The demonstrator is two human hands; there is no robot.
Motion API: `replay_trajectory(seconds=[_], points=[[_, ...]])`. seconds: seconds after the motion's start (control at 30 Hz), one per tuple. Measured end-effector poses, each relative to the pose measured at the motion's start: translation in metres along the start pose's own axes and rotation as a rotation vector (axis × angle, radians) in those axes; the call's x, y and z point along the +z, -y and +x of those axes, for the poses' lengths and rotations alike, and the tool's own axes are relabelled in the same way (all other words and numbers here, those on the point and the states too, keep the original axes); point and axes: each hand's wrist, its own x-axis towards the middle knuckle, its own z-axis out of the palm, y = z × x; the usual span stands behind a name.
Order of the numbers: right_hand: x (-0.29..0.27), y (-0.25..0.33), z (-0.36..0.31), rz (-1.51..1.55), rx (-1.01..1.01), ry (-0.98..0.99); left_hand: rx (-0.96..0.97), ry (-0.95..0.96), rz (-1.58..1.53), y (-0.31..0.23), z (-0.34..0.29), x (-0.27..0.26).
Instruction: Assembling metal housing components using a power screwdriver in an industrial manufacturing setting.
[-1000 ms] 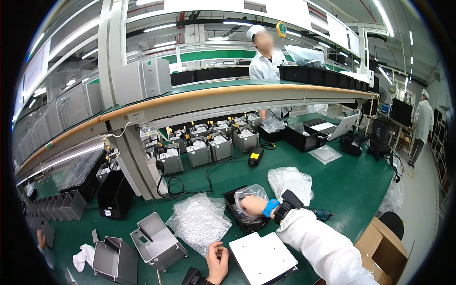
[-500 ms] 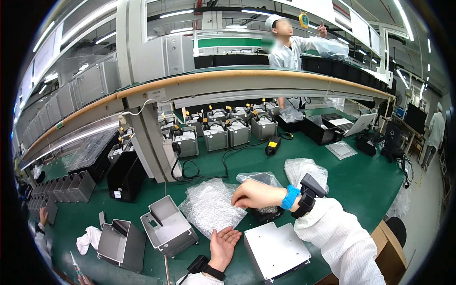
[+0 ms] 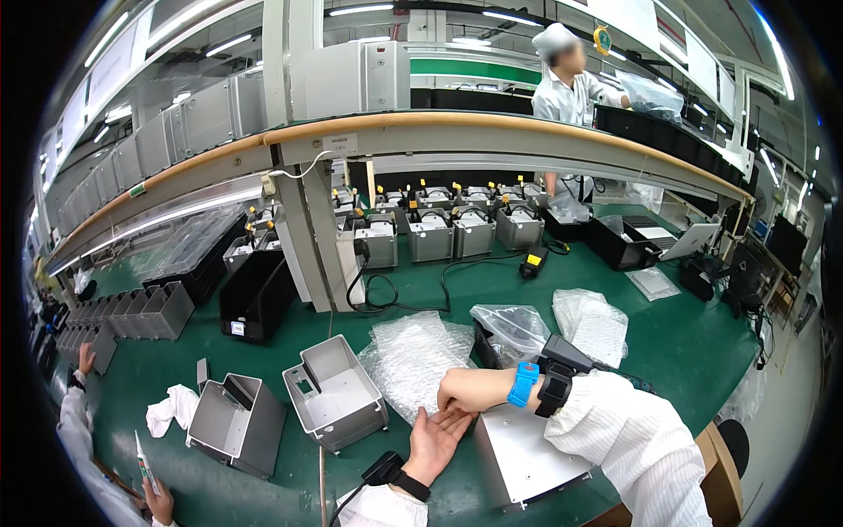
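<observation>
My left hand (image 3: 435, 445) lies palm up with its fingers stretched out, low in the middle of the view. Over its fingers my right hand (image 3: 477, 389) is bent down in a pinch; its fingertips touch or nearly touch the left palm. Anything in that pinch is too small or hidden to make out. Close under my right forearm stands a box with a white metal face (image 3: 531, 457). An open grey metal housing (image 3: 358, 413) sits left of my hands. Beyond them lies a pile of clear bubble-wrap bags (image 3: 411, 358).
Another grey housing (image 3: 255, 430) and a white cloth (image 3: 169, 409) lie to the left, near a co-worker's hand holding a tube (image 3: 142, 458). A black bin (image 3: 505, 338) holding clear bags stands beyond my right hand. Grey units with cables (image 3: 430, 237) line the back under a shelf (image 3: 492, 132).
My right hand has come down onto the fingers of my left palm. The view has swung left. The co-worker behind the shelf has lowered a raised hand.
</observation>
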Motion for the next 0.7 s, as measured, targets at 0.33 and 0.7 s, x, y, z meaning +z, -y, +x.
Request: replay_trajectory(seconds=[0.33, 0.7], points=[[0.0017, -0.0017, -0.0003, -0.013, -0.01, 0.036, 0.006, 0.008, 0.003, 0.0012, 0.0012, -0.0002], [0.0023, -0.0027, -0.0013, -0.042, -0.002, 0.013, 0.01, 0.038, 0.007, 0.0018, 0.0021, -0.0014]])
